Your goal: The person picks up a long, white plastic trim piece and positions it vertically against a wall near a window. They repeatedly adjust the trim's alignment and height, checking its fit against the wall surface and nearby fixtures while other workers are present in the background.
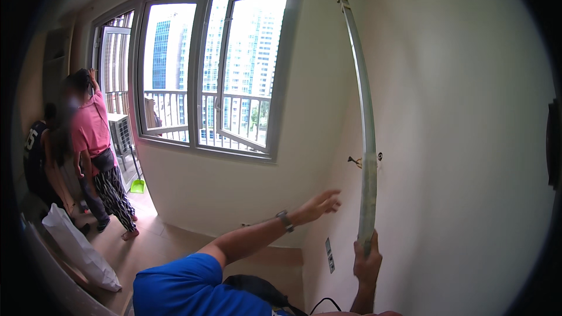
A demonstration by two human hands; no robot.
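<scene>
Long silvery-grey metal-looking bar (367,123) stretches upward by the smooth pale right wall (462,158), its near end clasped in the right hand (367,260), the empty left hand (319,206) loosely spread, apart to its left.

This looks like a high-rise home, with casement windows (199,64), a balcony railing (249,96) and tower blocks (164,47) outside.

Bar (368,199): long, slim, silvery-grey, metallic-looking. Near-upright, top tilted left in view, lower end in right hand (367,262), beside wall (462,169).
</scene>
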